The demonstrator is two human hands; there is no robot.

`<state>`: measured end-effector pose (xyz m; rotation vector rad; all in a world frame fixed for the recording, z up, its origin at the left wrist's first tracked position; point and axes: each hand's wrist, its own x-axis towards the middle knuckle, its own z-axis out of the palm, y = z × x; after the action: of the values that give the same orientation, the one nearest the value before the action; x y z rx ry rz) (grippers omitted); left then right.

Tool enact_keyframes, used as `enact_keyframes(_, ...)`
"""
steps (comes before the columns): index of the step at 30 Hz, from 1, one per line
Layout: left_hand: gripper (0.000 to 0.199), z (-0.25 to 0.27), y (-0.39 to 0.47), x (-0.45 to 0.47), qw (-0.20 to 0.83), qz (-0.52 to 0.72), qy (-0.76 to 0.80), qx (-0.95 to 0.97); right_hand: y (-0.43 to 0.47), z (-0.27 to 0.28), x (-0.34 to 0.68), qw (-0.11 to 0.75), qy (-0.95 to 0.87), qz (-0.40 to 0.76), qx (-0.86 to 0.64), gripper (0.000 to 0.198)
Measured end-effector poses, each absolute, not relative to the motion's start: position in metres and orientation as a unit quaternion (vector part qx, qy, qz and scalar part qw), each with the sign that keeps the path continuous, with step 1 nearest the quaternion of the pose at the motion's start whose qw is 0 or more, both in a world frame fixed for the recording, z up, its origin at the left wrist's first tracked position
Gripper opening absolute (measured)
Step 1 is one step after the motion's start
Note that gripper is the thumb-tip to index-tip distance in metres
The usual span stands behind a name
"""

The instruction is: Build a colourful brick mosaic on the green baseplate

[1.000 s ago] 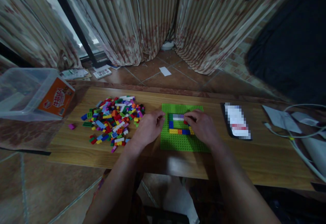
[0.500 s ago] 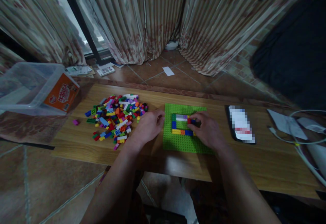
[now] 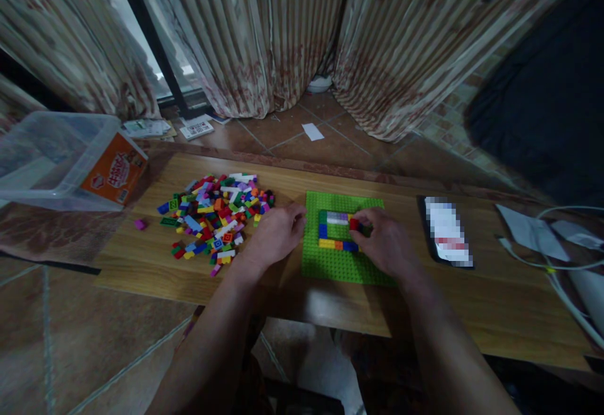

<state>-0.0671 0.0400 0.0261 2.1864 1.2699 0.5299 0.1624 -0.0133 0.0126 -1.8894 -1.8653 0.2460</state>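
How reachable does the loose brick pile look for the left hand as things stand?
Probably yes: the left hand is right beside the brick pile, and nothing visible stands between them. Whether that hand holds anything is unclear.

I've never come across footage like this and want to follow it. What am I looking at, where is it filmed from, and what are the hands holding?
There is no machine here: these are a person's own bare hands, seen by a camera worn on the head that looks forward and down.

On the wooden table lies a green plate with a low outline of bricks on it. To its left is a loose pile of bricks; to its right, a phone with its screen blurred out. A clear box sits at the far left.

The right hand seems to pinch a red brick at the outline. The left hand is by the plate's left edge; I can see nothing in it.
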Motion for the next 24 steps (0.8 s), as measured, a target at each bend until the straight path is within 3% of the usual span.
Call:
enact_keyframes(18,0.022,0.029,0.039,-0.068,0.259,0.16,0.468,0.83,-0.007,0.018,0.15,0.137,-0.672,0.048,-0.726,0.014)
enact_keyframes(24,0.021,0.027,0.039,-0.068,0.256,0.159,0.465,0.833,-0.01,0.021,0.152,0.157,-0.658,0.074,-0.733,0.013)
